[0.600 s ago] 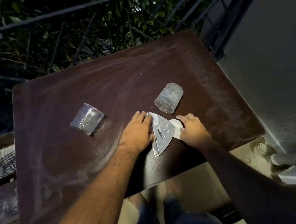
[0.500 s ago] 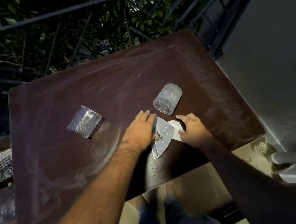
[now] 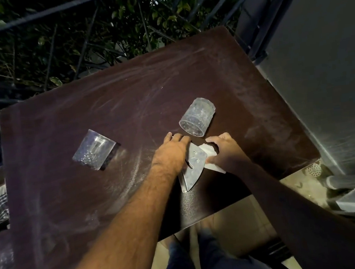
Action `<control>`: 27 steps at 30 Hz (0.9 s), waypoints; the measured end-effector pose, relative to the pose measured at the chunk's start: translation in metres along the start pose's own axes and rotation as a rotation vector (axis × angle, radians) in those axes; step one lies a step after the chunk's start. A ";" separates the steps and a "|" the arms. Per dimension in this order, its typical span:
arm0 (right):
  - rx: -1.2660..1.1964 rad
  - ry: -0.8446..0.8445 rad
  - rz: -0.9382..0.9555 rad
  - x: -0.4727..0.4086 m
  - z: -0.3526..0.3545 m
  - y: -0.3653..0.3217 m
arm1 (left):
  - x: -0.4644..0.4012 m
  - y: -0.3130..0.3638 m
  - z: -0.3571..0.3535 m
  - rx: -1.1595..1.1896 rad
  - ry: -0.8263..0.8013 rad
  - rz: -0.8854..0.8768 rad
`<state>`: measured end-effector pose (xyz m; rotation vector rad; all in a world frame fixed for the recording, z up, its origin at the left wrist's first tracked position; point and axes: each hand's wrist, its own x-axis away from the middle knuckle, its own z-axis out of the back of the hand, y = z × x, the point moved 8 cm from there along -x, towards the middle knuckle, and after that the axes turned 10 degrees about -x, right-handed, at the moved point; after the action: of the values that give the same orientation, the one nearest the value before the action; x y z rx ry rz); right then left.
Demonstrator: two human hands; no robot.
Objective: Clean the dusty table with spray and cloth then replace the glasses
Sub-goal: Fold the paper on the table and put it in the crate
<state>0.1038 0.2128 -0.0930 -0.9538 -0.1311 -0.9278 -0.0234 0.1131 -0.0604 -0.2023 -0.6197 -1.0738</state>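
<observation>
A dusty brown table [image 3: 70,211] carries two glasses, a metal holder and white paper. The left hand [image 3: 171,154] lies palm down near the middle of the near edge, fingers straight and together, pressing on the left face of a triangular metal napkin holder [image 3: 194,167]. The right hand [image 3: 226,151] sits just right of the holder, fingers curled and pinching a white napkin [image 3: 214,167] that touches the holder's right side. A clear patterned glass [image 3: 197,117] stands just beyond both hands, toward the right edge, close to the left fingertips; whether it touches them cannot be told. A second glass [image 3: 94,153] stands well apart to the left, toward the left edge, on a dark rectangular patch. Swirled dust streaks cover most of the surface. Beyond the far edge stand a railing [image 3: 50,13] and foliage [image 3: 96,33].
</observation>
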 end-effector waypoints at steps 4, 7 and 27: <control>-0.054 0.012 -0.030 0.001 0.002 0.001 | 0.001 -0.002 0.002 0.046 0.003 0.000; -0.081 0.006 -0.043 0.003 0.002 -0.002 | 0.003 -0.008 0.004 0.099 0.024 0.005; -0.218 0.094 0.119 0.024 -0.005 -0.090 | 0.051 -0.082 -0.005 0.503 0.295 0.245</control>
<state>0.0512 0.1727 -0.0271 -1.1041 0.1079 -0.8874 -0.0758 0.0335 -0.0474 0.3067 -0.5619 -0.6680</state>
